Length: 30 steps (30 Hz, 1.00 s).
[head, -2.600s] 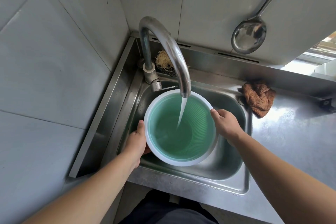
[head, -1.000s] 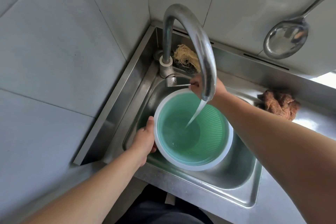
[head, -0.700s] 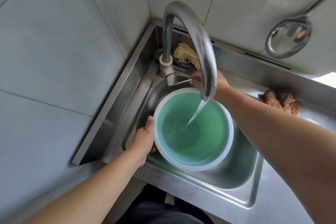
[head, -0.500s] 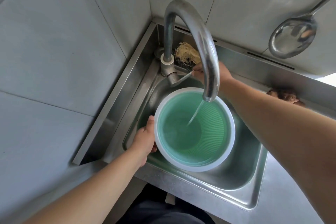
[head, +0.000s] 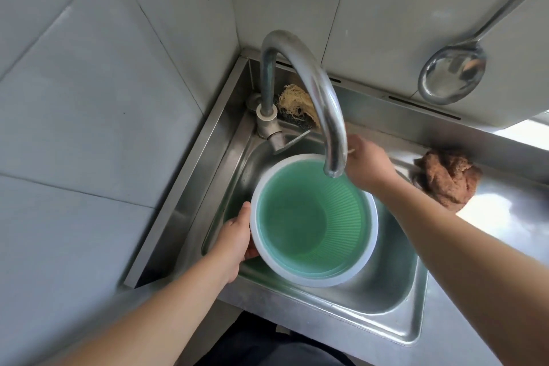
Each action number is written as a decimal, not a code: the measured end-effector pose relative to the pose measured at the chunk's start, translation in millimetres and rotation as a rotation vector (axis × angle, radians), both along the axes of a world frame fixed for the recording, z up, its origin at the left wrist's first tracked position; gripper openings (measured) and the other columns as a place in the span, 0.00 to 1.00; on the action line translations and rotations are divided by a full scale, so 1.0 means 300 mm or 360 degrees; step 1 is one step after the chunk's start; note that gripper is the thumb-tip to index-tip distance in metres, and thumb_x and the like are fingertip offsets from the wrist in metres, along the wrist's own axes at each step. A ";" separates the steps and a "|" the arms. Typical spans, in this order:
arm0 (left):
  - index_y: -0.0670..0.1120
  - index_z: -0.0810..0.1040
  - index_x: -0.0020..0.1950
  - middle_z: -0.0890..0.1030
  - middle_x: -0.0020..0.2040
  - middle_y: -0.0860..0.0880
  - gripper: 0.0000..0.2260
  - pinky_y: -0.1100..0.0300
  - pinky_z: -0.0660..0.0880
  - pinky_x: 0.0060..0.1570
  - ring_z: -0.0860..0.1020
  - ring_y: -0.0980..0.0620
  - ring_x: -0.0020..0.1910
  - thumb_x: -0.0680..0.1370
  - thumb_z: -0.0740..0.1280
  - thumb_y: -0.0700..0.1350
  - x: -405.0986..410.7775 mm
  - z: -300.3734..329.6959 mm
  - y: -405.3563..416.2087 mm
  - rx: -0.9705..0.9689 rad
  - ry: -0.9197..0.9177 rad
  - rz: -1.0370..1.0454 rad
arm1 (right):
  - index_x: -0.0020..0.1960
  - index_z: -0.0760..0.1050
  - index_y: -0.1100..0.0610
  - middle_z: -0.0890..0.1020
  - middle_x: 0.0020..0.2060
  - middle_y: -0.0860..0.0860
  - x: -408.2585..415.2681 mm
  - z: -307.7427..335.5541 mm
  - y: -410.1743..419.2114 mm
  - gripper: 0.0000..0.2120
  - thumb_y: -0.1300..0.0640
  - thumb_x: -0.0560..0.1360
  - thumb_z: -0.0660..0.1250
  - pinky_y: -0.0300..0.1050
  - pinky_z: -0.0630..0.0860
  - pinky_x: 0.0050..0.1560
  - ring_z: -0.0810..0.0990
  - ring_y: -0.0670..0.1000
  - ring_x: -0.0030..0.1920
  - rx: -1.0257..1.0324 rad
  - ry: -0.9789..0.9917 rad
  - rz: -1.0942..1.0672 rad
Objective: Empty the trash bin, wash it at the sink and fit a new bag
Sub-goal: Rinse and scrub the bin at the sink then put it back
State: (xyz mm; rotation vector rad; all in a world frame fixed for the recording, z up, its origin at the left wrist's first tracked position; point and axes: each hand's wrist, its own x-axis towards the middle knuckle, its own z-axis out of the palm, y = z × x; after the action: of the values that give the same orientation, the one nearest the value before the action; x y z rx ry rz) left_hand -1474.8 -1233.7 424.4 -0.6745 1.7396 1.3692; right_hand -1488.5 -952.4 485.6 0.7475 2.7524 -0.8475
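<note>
The green ribbed trash bin [head: 315, 223] with a white rim sits in the steel sink [head: 395, 303], its mouth facing up at me and slightly tilted. My left hand [head: 234, 241] grips its left rim and wall. My right hand [head: 367, 165] hovers just behind the bin's back rim, to the right of the tap spout [head: 323, 104], which hides its fingertips. It holds nothing and is a short way from the tap lever [head: 292, 140]. No water runs from the spout.
A brown rag [head: 445, 180] lies on the steel counter right of the sink. A fibrous scrubber [head: 297, 101] sits behind the tap base. A steel ladle [head: 451, 74] hangs on the tiled wall at upper right. Tiled walls close in the left and back.
The water stream thinned and has stopped. My right hand went from the bin's rim to the tap lever, turned it, and has now drawn back to the right. My left hand kept its grip.
</note>
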 end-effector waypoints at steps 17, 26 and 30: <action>0.47 0.76 0.64 0.80 0.58 0.45 0.24 0.49 0.75 0.56 0.78 0.42 0.56 0.82 0.53 0.62 -0.093 0.059 0.153 -0.0377 0.0570 -0.0248 | 0.41 0.70 0.57 0.77 0.38 0.51 0.496 -0.173 -0.167 0.18 0.42 0.77 0.63 0.44 0.69 0.33 0.77 0.51 0.38 -0.0634 0.0140 -0.1300; 0.54 0.74 0.51 0.78 0.43 0.55 0.17 0.60 0.70 0.34 0.77 0.54 0.42 0.81 0.54 0.65 -0.092 0.112 0.291 -0.0225 0.0403 -0.0298 | 0.36 0.67 0.58 0.73 0.33 0.54 0.497 -0.067 -0.068 0.25 0.38 0.77 0.55 0.47 0.67 0.35 0.71 0.53 0.34 -0.0654 0.0283 -0.1715; 0.51 0.77 0.59 0.81 0.52 0.50 0.22 0.50 0.78 0.49 0.80 0.46 0.50 0.80 0.55 0.65 -0.118 0.148 0.284 -0.0220 0.0424 -0.0237 | 0.38 0.69 0.58 0.72 0.33 0.54 0.452 -0.025 -0.063 0.22 0.39 0.78 0.56 0.47 0.66 0.34 0.70 0.53 0.34 -0.0693 0.0346 -0.1647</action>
State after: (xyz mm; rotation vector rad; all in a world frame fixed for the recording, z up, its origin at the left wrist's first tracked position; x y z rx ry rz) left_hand -1510.2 -1148.6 469.0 -0.4401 2.0667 1.2898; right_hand -1353.0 -971.2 478.1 2.0864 2.0420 -1.6779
